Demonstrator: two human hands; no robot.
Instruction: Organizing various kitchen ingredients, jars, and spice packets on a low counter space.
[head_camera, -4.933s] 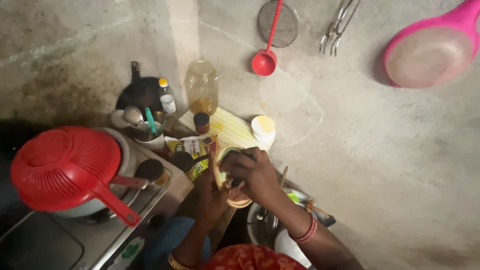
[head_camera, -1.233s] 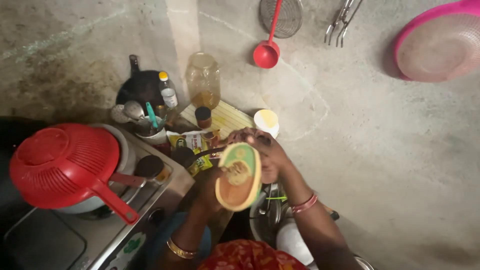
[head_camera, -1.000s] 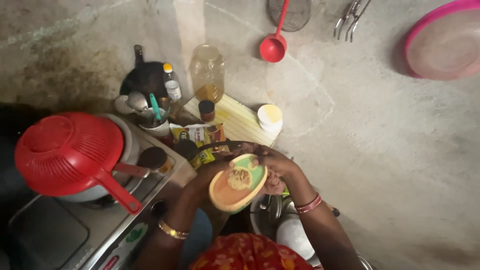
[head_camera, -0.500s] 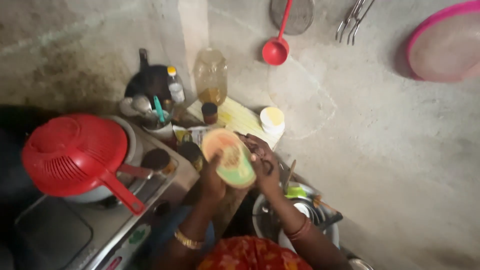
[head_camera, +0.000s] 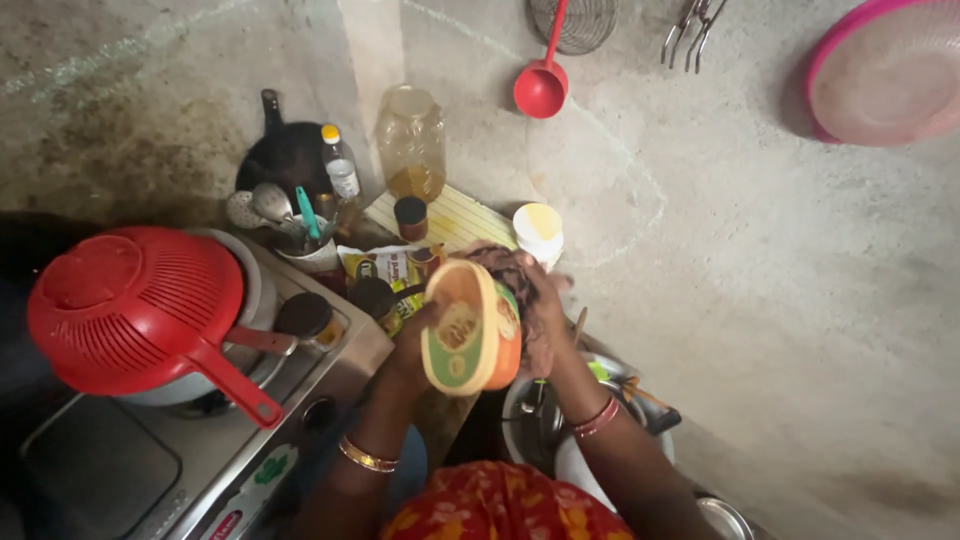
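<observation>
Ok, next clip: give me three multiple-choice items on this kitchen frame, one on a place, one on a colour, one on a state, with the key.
1. Where is the red colander?
A. Upside down over a pot on the stove
B. Hanging on the wall
C. In the person's hands

2. What colour is the ladle hanging on the wall?
A. Blue
B. Red
C. White

3. How is the round tub held?
A. Lying flat on the counter
B. Tilted on edge between both hands
C. Hanging from a hook

Key: 1 A, it sits dome-up on the pot at the stove. 2 B, its bowl and handle are red. 3 B, the left hand and right hand grip it from either side, on edge.
</observation>
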